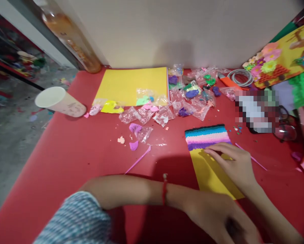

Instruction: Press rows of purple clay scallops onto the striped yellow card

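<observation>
My right hand (234,162) is over a yellow card (205,173), thumb and forefinger pinched at the lower edge of the purple stripe. Whatever is between those fingertips is too small to make out. Bands of clay (206,136) in black, blue, white, pink and purple cover the card's top part. My left hand (218,217) crosses low in front, beside my right forearm, and is blurred. Its fingers are partly out of view at the bottom, with a dark patch between them. Pink plastic sticks lie either side, one on the left (139,159) and another on the right (260,162).
Yellow sheets (134,84) lie at the back beside clay in clear bags (192,95). A paper cup (62,101) leans at the left edge, near a bottle (70,40). Glasses (285,130), a cable coil (240,78) and a decorated picture (271,64) are on the right.
</observation>
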A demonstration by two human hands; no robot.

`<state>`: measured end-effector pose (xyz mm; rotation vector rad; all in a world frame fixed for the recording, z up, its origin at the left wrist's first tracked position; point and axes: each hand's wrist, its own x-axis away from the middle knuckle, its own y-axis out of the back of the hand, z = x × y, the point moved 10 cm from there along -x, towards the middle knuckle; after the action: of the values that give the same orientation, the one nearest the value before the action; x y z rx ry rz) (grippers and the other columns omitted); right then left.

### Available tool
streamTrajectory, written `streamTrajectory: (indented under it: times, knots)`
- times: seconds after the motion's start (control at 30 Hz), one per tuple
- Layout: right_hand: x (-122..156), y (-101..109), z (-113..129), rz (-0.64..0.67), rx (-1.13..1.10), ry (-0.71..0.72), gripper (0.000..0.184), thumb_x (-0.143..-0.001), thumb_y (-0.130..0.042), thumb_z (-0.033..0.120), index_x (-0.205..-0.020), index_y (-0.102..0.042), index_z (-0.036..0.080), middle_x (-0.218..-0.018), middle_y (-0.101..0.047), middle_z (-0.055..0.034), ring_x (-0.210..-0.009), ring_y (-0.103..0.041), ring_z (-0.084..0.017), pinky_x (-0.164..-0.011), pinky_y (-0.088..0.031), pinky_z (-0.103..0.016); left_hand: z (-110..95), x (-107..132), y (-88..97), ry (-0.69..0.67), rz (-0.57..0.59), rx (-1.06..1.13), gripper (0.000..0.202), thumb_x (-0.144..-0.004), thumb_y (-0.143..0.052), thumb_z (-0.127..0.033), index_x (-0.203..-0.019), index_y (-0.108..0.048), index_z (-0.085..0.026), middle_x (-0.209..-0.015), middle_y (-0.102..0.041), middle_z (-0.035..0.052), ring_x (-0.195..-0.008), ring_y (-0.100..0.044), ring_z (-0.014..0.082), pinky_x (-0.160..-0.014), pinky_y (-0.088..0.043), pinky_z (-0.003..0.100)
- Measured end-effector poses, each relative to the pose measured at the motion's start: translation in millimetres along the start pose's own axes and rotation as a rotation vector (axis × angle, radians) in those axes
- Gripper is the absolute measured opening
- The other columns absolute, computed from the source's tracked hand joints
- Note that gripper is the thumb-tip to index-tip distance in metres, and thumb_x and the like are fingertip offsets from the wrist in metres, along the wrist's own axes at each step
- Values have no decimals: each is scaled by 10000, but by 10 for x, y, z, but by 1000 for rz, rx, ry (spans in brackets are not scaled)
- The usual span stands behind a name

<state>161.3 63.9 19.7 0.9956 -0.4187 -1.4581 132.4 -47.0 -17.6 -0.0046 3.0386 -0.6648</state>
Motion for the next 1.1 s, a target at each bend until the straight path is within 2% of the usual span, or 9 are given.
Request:
streamTrajectory:
  times: [0.07, 0.1, 0.17, 0.23, 0.4, 0.53, 0.73, 0.87, 1.1]
  knots:
    - [-16, -51, 39, 35, -16, 38, 149, -862, -522, 247, -845, -668, 223, -825, -712, -12, -745, -661, -148, -663, -532, -271, 42, 113, 164, -15, -62, 80, 257, -661, -760, -299, -679, -576, -120, -603, -537, -60, -511, -470, 43, -476, -371, 147]
    - [-24, -73, 36, 43, -22, 37, 152, -864, -514, 228, -870, -665, 222, -849, -712, -16, -768, -661, -150, -683, -533, -276, 57, 192, 303, -22, -151, 66, 258, -639, -774, -290, -657, -579, -122, -570, -509, -69, -482, -416, 30, -440, -312, 146]
    - [-35, -110, -19, 40, -27, -12, 99, -838, -557, 230, -835, -655, 216, -811, -703, -14, -738, -654, -150, -662, -530, -275, 73, 344, 496, -25, -261, 36, 199, -690, -737, -261, -666, -595, -124, -547, -490, -69, -467, -378, 29, -428, -279, 156]
    - [-34, -146, -60, 41, -31, -50, 62, -801, -613, 254, -767, -641, 212, -735, -683, -3, -679, -638, -145, -611, -521, -265, 19, 449, 599, -66, -315, -106, 154, -755, -681, -249, -698, -606, -128, -584, -534, -47, -508, -425, 45, -480, -326, 160]
    - [-7, -226, 22, 94, 3, 12, 158, -860, -509, 179, -894, -657, 220, -872, -704, -19, -803, -653, -150, -717, -531, -284, -157, 511, 468, -231, -242, -674, 137, -840, -589, -251, -755, -600, -144, -726, -663, 22, -645, -568, 105, -643, -417, 202]
    - [2, -230, 51, 76, 48, 10, 73, -824, -582, 211, -807, -653, 208, -768, -690, -12, -722, -644, -148, -647, -538, -276, -160, 518, 389, -264, -220, -905, 109, -854, -562, -221, -771, -587, -154, -716, -679, 14, -656, -603, 125, -665, -425, 222]
    - [27, -276, 204, 41, 100, 157, 183, -862, -502, 120, -930, -655, 193, -834, -692, -37, -764, -641, -141, -664, -537, -271, -137, 514, 395, -236, -241, -991, 96, -852, -553, -205, -768, -574, -164, -712, -681, -4, -649, -603, 126, -641, -426, 231]
    - [16, -279, 226, 11, 167, 186, 97, -839, -556, 143, -844, -651, 162, -765, -684, -44, -720, -622, -155, -638, -516, -284, -121, 503, 396, -197, -231, -1006, 95, -859, -548, -213, -777, -569, -170, -739, -689, -7, -659, -605, 123, -642, -424, 228]
    - [-13, -341, 298, -25, 366, 287, 127, -829, -560, 121, -786, -676, 152, -652, -624, -32, -600, -545, -129, -534, -410, -257, -116, 494, 395, -175, -218, -1027, 77, -843, -574, -205, -781, -582, -160, -743, -689, -6, -646, -603, 125, -629, -416, 230]
